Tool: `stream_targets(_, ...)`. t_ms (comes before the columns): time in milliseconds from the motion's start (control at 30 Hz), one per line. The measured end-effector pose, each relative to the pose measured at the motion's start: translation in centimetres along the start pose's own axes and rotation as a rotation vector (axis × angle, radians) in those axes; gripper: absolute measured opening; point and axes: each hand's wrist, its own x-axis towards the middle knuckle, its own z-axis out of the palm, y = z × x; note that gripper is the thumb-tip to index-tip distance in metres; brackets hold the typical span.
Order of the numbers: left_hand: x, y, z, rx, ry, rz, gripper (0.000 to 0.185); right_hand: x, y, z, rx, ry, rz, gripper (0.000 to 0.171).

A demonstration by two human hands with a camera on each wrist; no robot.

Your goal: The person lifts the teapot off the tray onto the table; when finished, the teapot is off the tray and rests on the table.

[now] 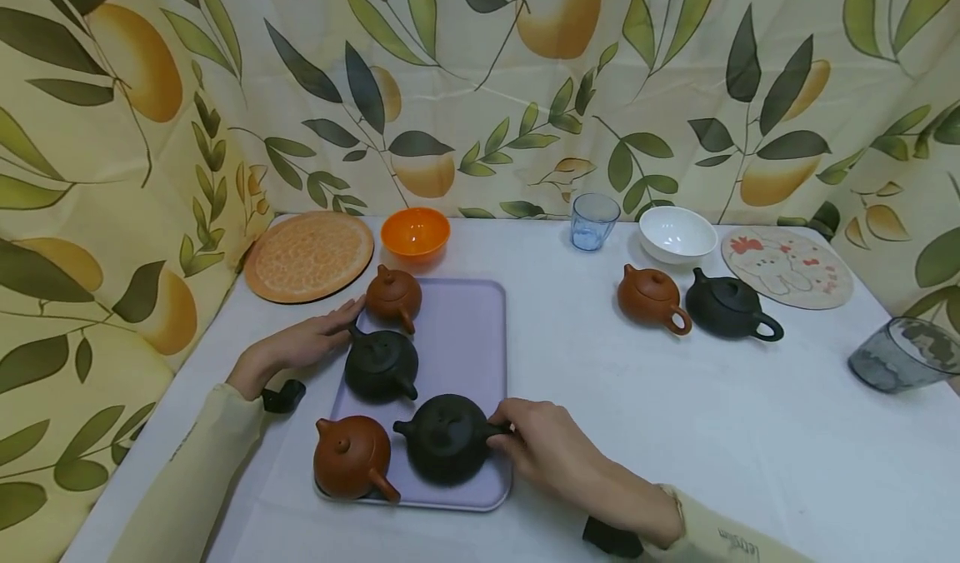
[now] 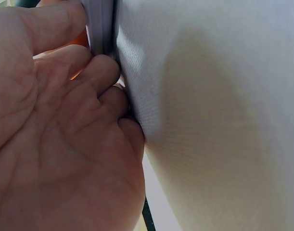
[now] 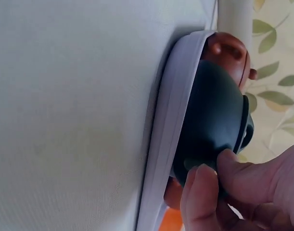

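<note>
On the lilac tray stand two dark teapots and two reddish-brown ones. My right hand pinches the near dark teapot at its right side, by what looks like its handle; thumb and fingers meet there in the right wrist view. That pot's base is hidden. Beside it sits a brown teapot, handle toward me. The other dark teapot and brown teapot line the tray's left side. Against the tray's far left edge lies my left hand, fingers extended; its fingertips are partly hidden.
Behind the tray are an orange bowl and a round tan mat. Farther right stand a blue glass, white bowl, brown teapot, dark teapot, patterned mat and grey glass.
</note>
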Motion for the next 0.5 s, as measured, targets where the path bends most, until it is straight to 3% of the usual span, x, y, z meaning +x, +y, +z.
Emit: stream_targets(500, -0.1, 0.1, 0.0, -0.001, -0.005, -0.012, 0.061, 0.7, 1.9, -2.5, -0.038, 0.107, 0.116, 0.009)
